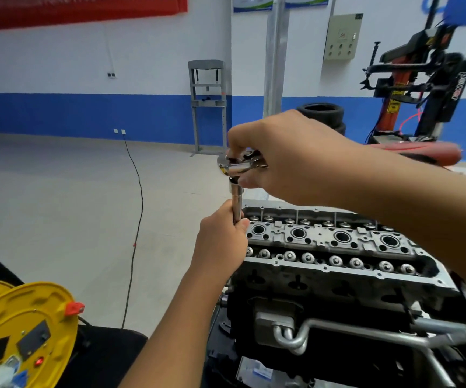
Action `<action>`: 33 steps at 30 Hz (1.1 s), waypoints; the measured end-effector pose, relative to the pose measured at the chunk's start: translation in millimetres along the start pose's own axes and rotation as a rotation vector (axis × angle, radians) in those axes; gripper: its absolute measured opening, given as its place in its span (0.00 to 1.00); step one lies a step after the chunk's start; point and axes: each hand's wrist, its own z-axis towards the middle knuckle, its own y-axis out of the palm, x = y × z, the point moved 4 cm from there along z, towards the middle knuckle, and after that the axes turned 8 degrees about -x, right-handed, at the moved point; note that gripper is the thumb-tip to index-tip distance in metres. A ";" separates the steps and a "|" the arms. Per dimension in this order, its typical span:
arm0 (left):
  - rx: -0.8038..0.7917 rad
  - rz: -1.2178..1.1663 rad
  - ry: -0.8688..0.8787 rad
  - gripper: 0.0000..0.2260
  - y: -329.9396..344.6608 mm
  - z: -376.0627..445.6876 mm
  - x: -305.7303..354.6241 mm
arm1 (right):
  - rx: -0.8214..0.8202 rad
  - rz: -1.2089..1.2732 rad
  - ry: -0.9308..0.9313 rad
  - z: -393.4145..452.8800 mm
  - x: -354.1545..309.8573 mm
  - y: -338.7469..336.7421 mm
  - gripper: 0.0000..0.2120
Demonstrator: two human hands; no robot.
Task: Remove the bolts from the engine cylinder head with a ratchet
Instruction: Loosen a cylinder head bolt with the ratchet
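The engine cylinder head [335, 242] lies open at the centre right, with four round bores and two rows of valve springs. A chrome ratchet [233, 163] stands over its left end on a long socket extension [236, 200]. My right hand [290, 161] grips the ratchet head from above. My left hand [220, 242] is curled round the lower part of the extension at the head's left edge. The socket tip and the bolt under it are hidden by my left hand.
A yellow cable reel [22, 334] sits at the lower left, and a black cable [136, 219] runs across the floor. A grey press frame [208, 105], stacked tyres [324, 113] and a red tyre changer [422, 88] stand along the back wall.
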 end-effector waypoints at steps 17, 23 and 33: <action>0.036 -0.268 0.192 0.07 -8.5 16.6 32.0 | 0.011 0.192 0.180 8.9 11.9 -1.0 0.10; 0.157 -0.265 0.230 0.12 8.1 24.0 33.4 | 0.010 0.215 0.228 13.6 17.2 -4.7 0.06; 0.047 -0.342 0.276 0.10 25.1 41.1 43.6 | -0.010 0.279 0.375 14.6 43.1 34.9 0.14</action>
